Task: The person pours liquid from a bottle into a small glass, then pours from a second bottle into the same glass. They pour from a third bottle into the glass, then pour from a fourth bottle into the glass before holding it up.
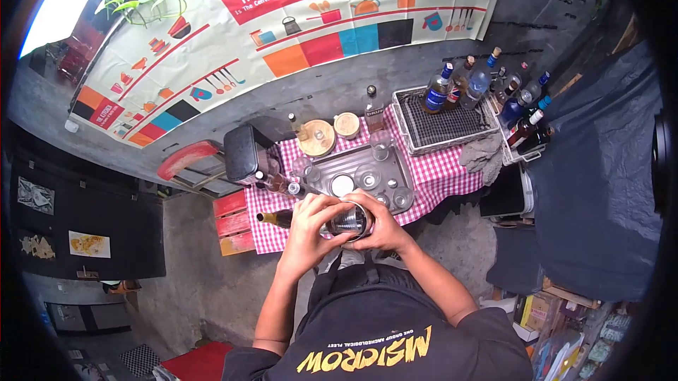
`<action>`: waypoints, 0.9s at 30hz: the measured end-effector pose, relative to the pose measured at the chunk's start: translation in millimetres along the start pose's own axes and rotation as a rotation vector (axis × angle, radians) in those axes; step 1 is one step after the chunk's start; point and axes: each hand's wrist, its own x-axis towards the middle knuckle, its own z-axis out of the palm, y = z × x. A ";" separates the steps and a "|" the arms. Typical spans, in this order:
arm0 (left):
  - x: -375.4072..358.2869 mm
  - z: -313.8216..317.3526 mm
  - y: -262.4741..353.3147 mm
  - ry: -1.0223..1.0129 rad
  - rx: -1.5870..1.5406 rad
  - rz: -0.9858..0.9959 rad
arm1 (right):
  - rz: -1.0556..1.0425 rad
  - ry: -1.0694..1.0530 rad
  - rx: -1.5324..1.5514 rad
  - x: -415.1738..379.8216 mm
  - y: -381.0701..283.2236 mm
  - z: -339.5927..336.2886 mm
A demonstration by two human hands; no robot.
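Close to my chest, at the table's front edge, both my hands are wrapped round a clear glass vessel with a round rim. My left hand curves round its left side, with the thumb below and the fingers above. On the right side, my right hand grips the same vessel. What is inside it is too dark to make out. A dark bottle with a gold top lies or leans just left of my left hand. Beyond my hands is a metal tray with several glasses and a white round item.
A red-checked cloth covers the table. Bottles and a black container stand at the left. Two round wooden-looking lids are at the back. A wire basket with bottles is back right, beside a grey cloth.
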 end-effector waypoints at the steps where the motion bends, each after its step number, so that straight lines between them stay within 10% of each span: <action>1: -0.4 -1.7 -3.3 0.005 -0.001 -0.005 | 0.000 -0.002 0.001 3.7 0.4 1.6; 27: 9.4 -76.4 -93.4 0.037 -0.024 -0.024 | 0.013 -0.064 0.001 102.0 35.6 62.6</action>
